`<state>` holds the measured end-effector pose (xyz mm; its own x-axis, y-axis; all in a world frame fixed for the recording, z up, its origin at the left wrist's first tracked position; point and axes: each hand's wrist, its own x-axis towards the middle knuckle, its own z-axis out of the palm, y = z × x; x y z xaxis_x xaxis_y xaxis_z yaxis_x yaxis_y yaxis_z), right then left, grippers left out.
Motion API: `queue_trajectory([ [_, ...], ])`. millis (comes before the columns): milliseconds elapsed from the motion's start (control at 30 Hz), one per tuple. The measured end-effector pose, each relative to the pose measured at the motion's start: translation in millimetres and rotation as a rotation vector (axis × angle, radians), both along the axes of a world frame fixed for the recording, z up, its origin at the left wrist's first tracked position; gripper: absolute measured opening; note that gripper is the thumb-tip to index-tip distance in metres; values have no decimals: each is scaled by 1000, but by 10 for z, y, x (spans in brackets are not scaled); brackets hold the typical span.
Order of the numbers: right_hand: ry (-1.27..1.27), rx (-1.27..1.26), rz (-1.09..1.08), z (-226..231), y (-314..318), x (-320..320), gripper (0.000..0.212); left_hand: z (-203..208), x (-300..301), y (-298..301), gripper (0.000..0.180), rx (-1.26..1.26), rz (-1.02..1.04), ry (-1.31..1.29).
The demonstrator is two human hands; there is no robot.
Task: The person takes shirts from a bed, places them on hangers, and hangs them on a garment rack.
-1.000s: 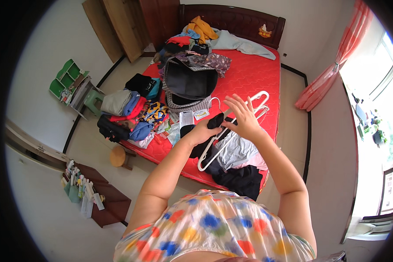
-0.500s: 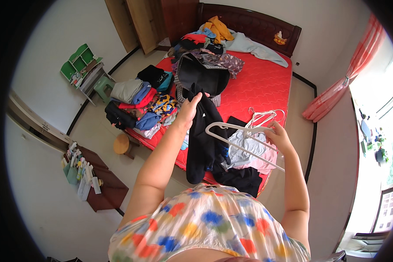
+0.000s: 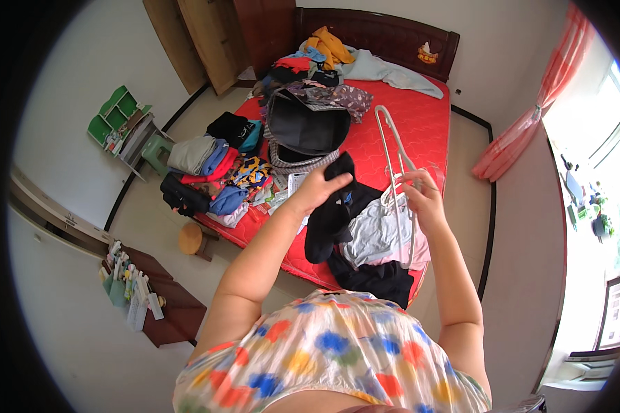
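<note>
Bunched black clothing (image 3: 322,237) hangs from my left hand (image 3: 317,191), whose fingers are closed on its upper part. My right hand (image 3: 424,198) grips a white clothes hanger (image 3: 384,134), held roughly upright and apart from the black clothing. Below the hands, a light grey garment (image 3: 372,237) and a pink one (image 3: 420,249) lie at the near end of the bed. More black clothing (image 3: 373,281) spreads along the near edge. Beyond my left hand stands an open checked storage bag (image 3: 306,127) with a black lining.
The bed has a red quilted cover (image 3: 399,148). Folded clothes (image 3: 189,157) are stacked on its left side, and a loose heap (image 3: 303,65) lies near the headboard (image 3: 379,31). A wooden stool (image 3: 195,239) stands left of the bed. A pink curtain (image 3: 530,131) hangs at right.
The hanger has swung from lying sideways to nearly upright. My left hand has moved right and nearer with the black clothing, which now hangs shorter and more bunched, exposing the bag.
</note>
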<state>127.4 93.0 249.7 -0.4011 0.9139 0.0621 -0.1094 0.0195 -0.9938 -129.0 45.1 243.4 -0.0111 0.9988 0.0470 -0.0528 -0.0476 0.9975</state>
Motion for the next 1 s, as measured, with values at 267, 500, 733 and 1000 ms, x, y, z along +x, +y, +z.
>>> queue_trajectory([
  [267,101,158,140,-102,47,-658,16,-139,295,-15,35,150,-148,250],
  [500,-15,7,-1,86,49,-645,22,-802,325,-175,28,47,133,386],
  [733,-96,46,-140,155,98,-599,19,-795,497,-337,28,218,189,287],
  [1000,61,-34,-269,184,173,-252,15,-1182,-15,-102,16,85,264,786],
])
